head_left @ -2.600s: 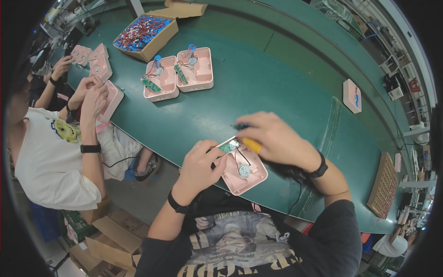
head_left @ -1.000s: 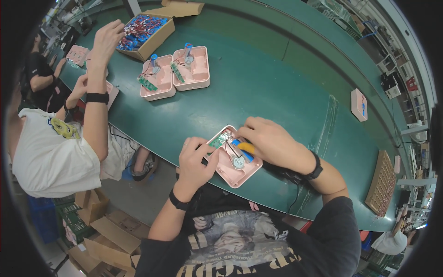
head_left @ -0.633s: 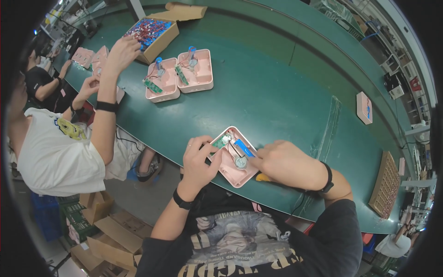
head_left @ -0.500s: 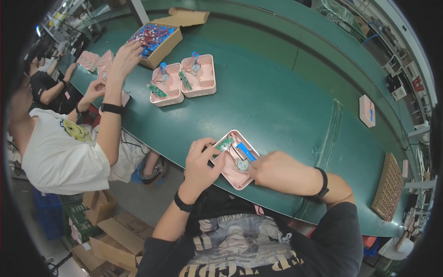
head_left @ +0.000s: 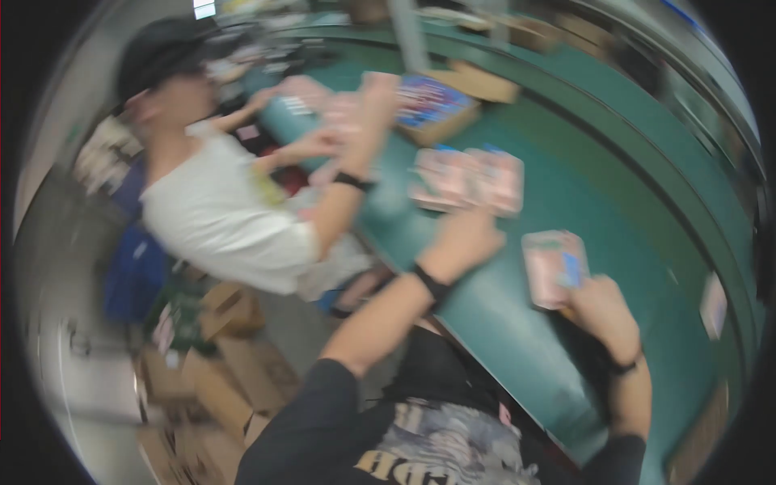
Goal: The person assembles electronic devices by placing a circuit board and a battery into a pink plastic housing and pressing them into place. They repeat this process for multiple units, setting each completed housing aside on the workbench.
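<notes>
The view is smeared by motion. My right hand [head_left: 602,315] is closed on the lower right corner of a shallow pink plastic case [head_left: 540,279], which lies on the green table. Inside that case a blue cylindrical battery [head_left: 571,269] shows beside my fingers. My left hand [head_left: 462,241] is stretched out to the near side of two more pink cases, a left one [head_left: 428,187] and a right one [head_left: 505,187], standing side by side. Its fingers are blurred, so I cannot tell whether they touch a case.
A co-worker in a white shirt [head_left: 226,218] sits at the left, hands over pink parts [head_left: 339,109]. A cardboard box [head_left: 444,121] of blue batteries with wires stands at the back. Another pink case [head_left: 713,305] lies far right. Cardboard boxes [head_left: 218,380] are on the floor, lower left.
The view has swung left. The pink case has moved farther in from the table edge with my right hand at it. My left hand has left it and reached toward the two other cases.
</notes>
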Motion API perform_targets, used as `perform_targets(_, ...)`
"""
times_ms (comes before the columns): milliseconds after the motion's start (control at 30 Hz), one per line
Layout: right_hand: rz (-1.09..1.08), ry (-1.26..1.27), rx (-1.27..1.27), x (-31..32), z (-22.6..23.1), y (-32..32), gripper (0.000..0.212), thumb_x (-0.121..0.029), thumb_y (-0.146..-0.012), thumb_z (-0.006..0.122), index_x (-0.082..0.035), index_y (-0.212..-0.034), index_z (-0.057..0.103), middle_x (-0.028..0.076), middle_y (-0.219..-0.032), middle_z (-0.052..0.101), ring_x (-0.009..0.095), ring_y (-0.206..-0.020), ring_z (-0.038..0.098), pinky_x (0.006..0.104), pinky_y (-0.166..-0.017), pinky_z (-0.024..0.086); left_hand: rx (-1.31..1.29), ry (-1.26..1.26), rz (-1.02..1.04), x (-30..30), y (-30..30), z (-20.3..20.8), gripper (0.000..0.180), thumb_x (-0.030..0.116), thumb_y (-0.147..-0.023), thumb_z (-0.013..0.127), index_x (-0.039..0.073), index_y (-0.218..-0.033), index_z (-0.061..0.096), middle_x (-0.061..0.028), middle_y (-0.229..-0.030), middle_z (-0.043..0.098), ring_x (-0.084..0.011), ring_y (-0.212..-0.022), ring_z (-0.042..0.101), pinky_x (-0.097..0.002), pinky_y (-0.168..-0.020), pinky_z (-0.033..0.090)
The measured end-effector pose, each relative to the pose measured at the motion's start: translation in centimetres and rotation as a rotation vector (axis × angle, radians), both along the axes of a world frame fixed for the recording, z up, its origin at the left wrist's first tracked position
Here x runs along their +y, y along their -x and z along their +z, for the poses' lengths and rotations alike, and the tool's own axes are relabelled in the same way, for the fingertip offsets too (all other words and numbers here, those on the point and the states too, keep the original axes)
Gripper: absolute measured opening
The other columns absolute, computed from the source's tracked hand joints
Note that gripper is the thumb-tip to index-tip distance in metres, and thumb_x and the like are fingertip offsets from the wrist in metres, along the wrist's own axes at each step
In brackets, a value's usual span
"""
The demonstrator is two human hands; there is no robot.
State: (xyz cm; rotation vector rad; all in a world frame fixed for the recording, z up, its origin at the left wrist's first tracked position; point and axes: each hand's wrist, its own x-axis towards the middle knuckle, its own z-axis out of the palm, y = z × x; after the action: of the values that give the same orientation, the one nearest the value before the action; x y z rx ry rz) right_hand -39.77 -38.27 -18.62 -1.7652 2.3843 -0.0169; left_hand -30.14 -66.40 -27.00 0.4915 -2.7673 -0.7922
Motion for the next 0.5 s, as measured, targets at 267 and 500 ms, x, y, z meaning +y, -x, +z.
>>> perform_targets(267,-0.374,0.174,0.239,4.7,-7.4,13.1,0.024,-0.024,-0.075,0.086,-0.003,-0.079,0.075,0.021,-0.081,0.073,0.042,-0.077,0.070,0.0514,-0.071,0.055,-0.012,0.002,-0.103,1.8,-2.4,-2.4,0.047,0.034,-0.094,0.073,0.001,-0.123,0.058,-0.0244,-0.112,0.069,-0.0417,-0.106,0.067,-0.0521,-0.089,0.056)
perform_targets(500,-0.736,0.383,0.299,6.4,-11.4,20.0,0.024,-0.016,-0.093,0.078,0.000,-0.111,0.075,0.022,-0.095,0.077,0.041,-0.093,0.074,0.0509,-0.080,0.058,0.107,-0.006,-0.213,3.3,-8.3,-2.9,0.043,0.038,-0.096,0.072,0.003,-0.117,0.059,-0.0194,-0.105,0.064,-0.0389,-0.098,0.063,-0.0498,-0.089,0.054)
